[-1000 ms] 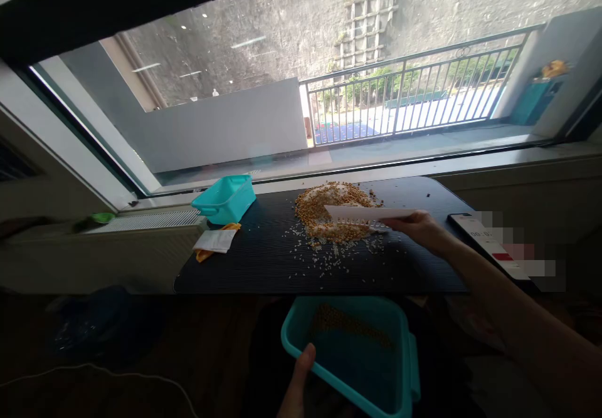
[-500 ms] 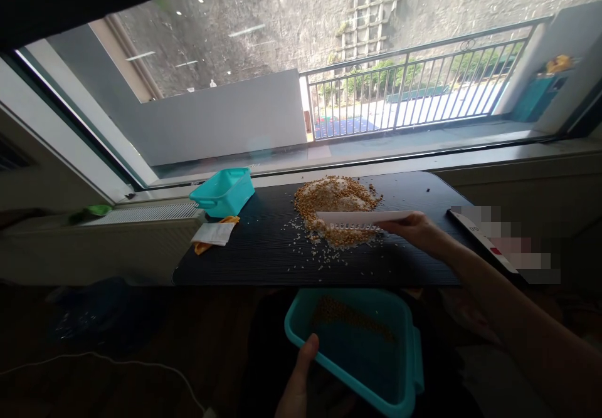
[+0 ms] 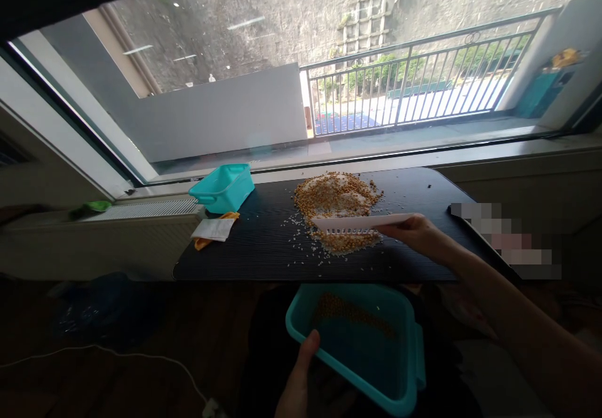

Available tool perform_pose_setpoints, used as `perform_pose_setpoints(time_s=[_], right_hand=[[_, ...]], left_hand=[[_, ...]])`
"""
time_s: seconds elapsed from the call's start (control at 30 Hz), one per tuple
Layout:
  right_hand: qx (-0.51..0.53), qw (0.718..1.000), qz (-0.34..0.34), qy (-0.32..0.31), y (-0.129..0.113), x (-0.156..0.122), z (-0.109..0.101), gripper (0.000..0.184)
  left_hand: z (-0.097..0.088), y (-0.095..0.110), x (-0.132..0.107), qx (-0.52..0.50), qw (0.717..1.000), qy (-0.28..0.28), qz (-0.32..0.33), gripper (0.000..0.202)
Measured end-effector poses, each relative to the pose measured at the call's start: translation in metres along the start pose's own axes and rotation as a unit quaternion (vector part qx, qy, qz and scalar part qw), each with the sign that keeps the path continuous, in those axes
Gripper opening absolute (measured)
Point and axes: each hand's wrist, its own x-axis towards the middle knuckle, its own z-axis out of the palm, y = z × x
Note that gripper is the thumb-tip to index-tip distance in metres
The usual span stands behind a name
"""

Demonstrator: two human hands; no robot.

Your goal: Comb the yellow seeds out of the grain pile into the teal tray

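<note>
In the head view my right hand (image 3: 418,235) pinches one end of a white plastic piece with a row of slots (image 3: 350,222). Its slotted edge is at the near side of a mixed heap (image 3: 329,189) of yellow-brown beans or kernels and white rice-like grains on a dark table. Below the table edge, my left hand (image 3: 298,368) grips the near-left rim of a teal plastic box (image 3: 350,378), thumb over the rim and the other fingers mostly hidden. Some yellow-brown kernels (image 3: 343,308) lie inside this box, along its far side.
A smaller teal box (image 3: 235,195) stands at the table's back left. In front of it lies a white packet on an orange cloth (image 3: 214,230). Loose grains scatter over the dark table (image 3: 263,261). A window runs behind, and a white cable (image 3: 141,355) crosses the floor.
The white slotted piece has shifted slightly nearer to me, with my right hand. My left hand still holds the teal box. The whole view has tilted a little.
</note>
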Motion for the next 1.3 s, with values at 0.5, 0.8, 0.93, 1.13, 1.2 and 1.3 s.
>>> perform_pose_setpoints(time_s=[0.5,0.8,0.93,1.13,1.2,1.3], right_hand=[[0.203,0.950,-0.019,0.236,0.032,-0.021,-0.001,0.022],[0.290,0.930,-0.003,0.226,0.026,-0.016,-0.001,0.023],[0.271,0.937,-0.005,0.221,0.029,-0.015,-0.001,0.024],[0.241,0.947,-0.014,0.214,0.029,-0.015,-0.002,0.024],[0.227,0.950,-0.019,0.213,0.029,-0.015,-0.001,0.025],[0.202,0.956,-0.030,0.210,0.028,-0.016,-0.001,0.026]], left_hand=[[0.006,-0.010,0.005,0.017,0.999,-0.040,0.001,0.067],[0.015,-0.034,0.005,0.048,0.995,-0.084,0.000,0.067],[0.014,-0.040,0.008,0.056,0.994,-0.091,-0.001,0.068],[0.010,-0.038,0.010,0.054,0.993,-0.105,0.019,0.069],[0.008,-0.035,0.006,0.050,0.993,-0.102,0.034,0.068],[0.006,-0.029,0.000,0.046,0.993,-0.108,0.029,0.067]])
